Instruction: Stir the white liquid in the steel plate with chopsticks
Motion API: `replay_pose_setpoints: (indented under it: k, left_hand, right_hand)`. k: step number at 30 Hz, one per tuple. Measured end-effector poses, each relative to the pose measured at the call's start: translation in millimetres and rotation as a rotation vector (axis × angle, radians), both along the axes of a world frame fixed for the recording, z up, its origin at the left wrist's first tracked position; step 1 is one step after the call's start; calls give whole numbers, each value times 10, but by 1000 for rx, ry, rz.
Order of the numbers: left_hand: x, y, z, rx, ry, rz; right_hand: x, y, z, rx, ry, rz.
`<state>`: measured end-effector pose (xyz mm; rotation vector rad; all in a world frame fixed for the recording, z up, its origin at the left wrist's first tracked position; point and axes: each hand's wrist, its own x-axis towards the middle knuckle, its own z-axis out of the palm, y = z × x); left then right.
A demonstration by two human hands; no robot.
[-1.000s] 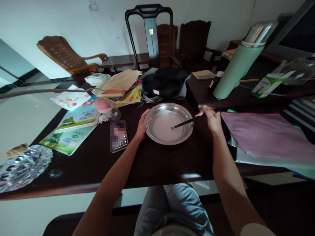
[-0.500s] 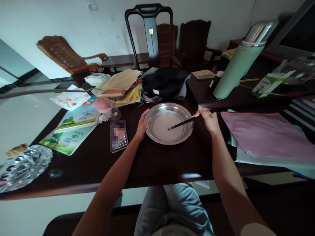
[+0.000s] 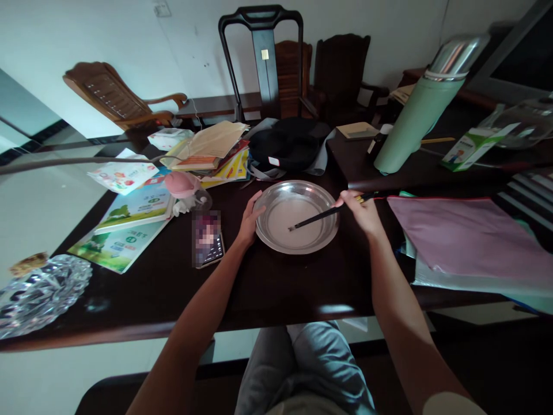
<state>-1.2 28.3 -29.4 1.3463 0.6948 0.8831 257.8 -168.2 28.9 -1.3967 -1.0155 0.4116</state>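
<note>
A round metal plate (image 3: 276, 239) lies on the dark table (image 3: 276, 282) in front of me. My left hand (image 3: 249, 220) rests against the plate's left rim, fingers curled round its edge. My right hand (image 3: 362, 210) is closed on dark chopsticks (image 3: 317, 217) just right of the plate. Their tips reach down into the middle of the plate.
A phone (image 3: 207, 238) lies left of the plate, with picture books (image 3: 129, 222), a pink-lidded cup (image 3: 185, 187) and a paper stack (image 3: 211, 147) beyond. A black bag (image 3: 289, 144) sits behind. A green flask (image 3: 421, 112) and purple folder (image 3: 466, 236) are right. A glass ashtray (image 3: 41, 294) sits far left.
My right hand has shifted a little to the left, and the chopstick tips have slid leftward across the plate. The left hand has stayed on the rim.
</note>
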Motion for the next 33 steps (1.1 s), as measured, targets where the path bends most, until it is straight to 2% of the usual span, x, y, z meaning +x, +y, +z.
replay_pose_setpoints:
  k: [3, 6, 9, 12, 14, 16, 19, 22, 24, 29, 31, 33]
  left_hand:
    - [6, 1, -3, -5, -6, 0]
    - [6, 0, 1, -19, -13, 1]
    - [1, 4, 1, -22, -8, 6]
    - [2, 11, -9, -10, -6, 3]
    - [6, 15, -16, -6, -8, 1]
    - [10, 15, -18, -17, -12, 3]
    - [10, 9, -9, -29, -21, 5]
    - [7, 4, -1, -29, -17, 9]
    - [5, 5, -3, -30, -9, 7]
    - [-1, 16, -17, 7, -2, -5]
    - [-4, 19, -21, 23, 0, -14]
    - [-5, 20, -24, 27, -5, -16]
  right_hand:
    - [-45, 40, -6, -16, -80, 67]
    - [43, 19, -31, 32, -99, -74]
    - [136, -25, -47, 72, -30, -191]
    - [99, -21, -38, 43, 6, -108]
    - [27, 9, -27, 13, -23, -2]
    - [-16, 32, -20, 3, -69, 46]
    - [32, 18, -24, 23, -98, -66]
    - [128, -26, -34, 61, -28, -207]
    - [135, -33, -37, 60, 19, -186]
    - [-8, 35, -33, 9, -39, 40]
    - [-7, 38, -35, 16, -89, 29]
    - [51, 12, -38, 45, -95, -70]
